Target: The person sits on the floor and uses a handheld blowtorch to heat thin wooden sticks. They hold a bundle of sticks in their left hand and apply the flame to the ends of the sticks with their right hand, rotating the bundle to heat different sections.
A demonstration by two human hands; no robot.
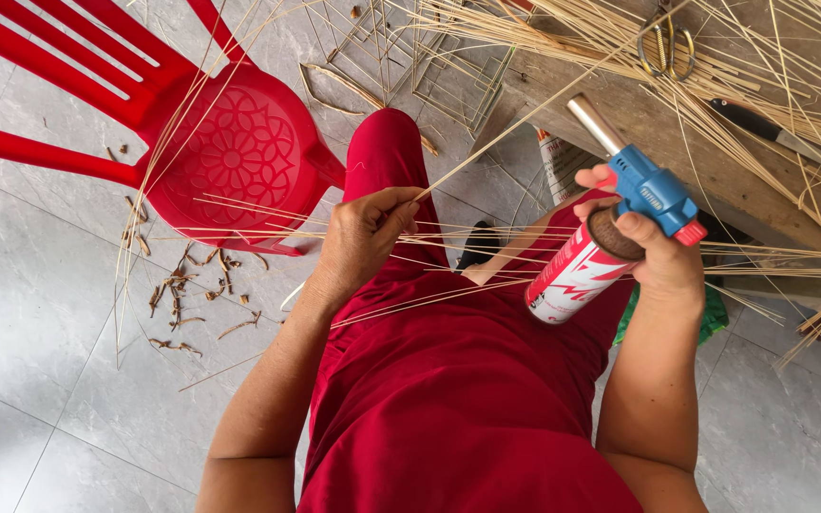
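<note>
Left hand (365, 235) pinches bamboo strip (515, 128); right hand (659, 249) grips gas torch (610, 228).

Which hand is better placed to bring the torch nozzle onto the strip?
Right. The right hand already grips the gas torch, nozzle aimed up and away. The left hand is pinching the thin bamboo strip, so it probably just steadies.

Both forearms reach fwd over the lap, elbows bent; left hand (365, 233) pinched, thumb and fingertips pressed together, knuckles up; right hand (653, 252) raised a bit higher, fingers curled in a full grip, thumb wrapped round, wrist straight.
</note>
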